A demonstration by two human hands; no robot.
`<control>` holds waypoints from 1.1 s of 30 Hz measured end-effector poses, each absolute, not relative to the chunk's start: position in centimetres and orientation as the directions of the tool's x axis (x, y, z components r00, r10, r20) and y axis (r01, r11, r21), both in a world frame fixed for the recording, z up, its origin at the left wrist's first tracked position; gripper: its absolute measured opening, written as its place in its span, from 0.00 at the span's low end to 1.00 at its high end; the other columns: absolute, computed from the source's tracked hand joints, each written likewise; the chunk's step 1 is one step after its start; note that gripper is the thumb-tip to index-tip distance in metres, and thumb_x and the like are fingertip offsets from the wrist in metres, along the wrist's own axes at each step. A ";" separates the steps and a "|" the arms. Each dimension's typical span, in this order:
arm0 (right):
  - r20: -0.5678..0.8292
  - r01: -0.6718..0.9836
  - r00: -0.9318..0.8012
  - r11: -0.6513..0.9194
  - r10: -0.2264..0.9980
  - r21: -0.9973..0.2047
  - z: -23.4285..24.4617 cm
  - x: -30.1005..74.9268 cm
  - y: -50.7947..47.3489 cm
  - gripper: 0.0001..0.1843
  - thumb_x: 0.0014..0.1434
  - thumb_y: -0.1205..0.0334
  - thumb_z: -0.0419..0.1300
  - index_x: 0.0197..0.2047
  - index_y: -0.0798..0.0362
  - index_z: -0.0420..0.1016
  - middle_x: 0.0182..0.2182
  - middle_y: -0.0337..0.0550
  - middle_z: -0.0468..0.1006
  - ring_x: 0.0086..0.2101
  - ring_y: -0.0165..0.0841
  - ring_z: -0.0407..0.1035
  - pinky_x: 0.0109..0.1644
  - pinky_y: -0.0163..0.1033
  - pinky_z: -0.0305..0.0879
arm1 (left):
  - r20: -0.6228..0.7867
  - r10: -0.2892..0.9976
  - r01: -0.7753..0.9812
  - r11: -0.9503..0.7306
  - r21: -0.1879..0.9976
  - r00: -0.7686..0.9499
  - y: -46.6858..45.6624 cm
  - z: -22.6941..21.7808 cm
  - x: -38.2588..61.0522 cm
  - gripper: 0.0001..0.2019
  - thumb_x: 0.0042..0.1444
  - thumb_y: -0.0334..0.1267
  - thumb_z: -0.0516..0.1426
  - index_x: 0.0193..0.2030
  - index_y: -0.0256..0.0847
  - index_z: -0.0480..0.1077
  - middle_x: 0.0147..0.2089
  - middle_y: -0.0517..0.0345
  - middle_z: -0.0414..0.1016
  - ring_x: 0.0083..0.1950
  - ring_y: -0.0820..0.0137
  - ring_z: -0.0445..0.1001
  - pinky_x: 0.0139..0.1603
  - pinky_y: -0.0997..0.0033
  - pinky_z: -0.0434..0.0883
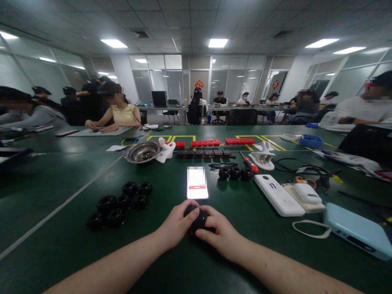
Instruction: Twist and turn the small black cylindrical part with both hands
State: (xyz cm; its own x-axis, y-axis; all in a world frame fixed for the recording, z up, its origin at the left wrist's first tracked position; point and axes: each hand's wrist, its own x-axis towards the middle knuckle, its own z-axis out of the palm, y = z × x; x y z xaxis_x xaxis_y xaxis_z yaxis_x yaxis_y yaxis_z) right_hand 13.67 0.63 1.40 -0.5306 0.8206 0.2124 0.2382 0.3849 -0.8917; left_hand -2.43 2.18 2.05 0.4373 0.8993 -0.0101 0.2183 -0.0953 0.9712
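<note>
Both of my hands meet around a round black part [199, 219] just above the green table. My left hand [180, 219] grips it from the left, thumb lying across its top. From the right, my right hand [219, 230] closes on the same part with thumb and fingers. Much of the part is hidden by my fingers. Directly beyond my hands lies a phone [197, 183] with a lit screen. Several similar black ring-shaped parts [124, 201] sit in a loose group to the left, and 3 more [234, 173] stand in a row beyond my right hand.
A metal bowl [142, 152] with small brass-coloured pieces stands back left. Red strips [206, 143] and a black strip [204, 154] lie at the back. On the right are a screwdriver [251, 165], a white power bank [278, 195], a light-blue box [358, 228] and cables. Other people sit around.
</note>
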 end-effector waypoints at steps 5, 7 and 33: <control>0.237 0.202 -0.549 0.403 0.801 -0.893 1.7 14.1 0.3 0.23 0.57 0.46 0.46 0.35 0.54 0.75 0.43 0.46 0.64 0.42 0.34 0.62 0.47 0.39 0.59 | -0.040 0.883 0.223 -0.074 0.972 0.467 1.8 2.5 -2.3 0.16 0.53 0.50 0.47 0.37 0.38 0.61 0.30 0.61 0.64 0.27 0.74 0.64 0.23 0.76 0.63; 0.255 0.148 -0.545 0.391 0.799 -0.908 1.8 14.2 0.3 0.28 0.59 0.45 0.40 0.34 0.55 0.75 0.42 0.46 0.64 0.41 0.33 0.62 0.46 0.38 0.60 | -0.043 0.879 0.234 -0.079 0.969 0.476 1.7 2.8 -2.3 0.16 0.53 0.50 0.47 0.38 0.38 0.61 0.30 0.61 0.65 0.26 0.74 0.65 0.24 0.75 0.63; 0.272 0.141 -0.545 0.406 0.793 -0.903 1.5 14.0 0.4 0.25 0.61 0.50 0.40 0.36 0.53 0.74 0.40 0.44 0.64 0.40 0.32 0.62 0.46 0.38 0.59 | -0.024 0.890 0.221 -0.087 0.971 0.456 2.2 1.8 -2.3 0.16 0.53 0.50 0.48 0.38 0.38 0.62 0.27 0.63 0.64 0.23 0.75 0.66 0.21 0.77 0.61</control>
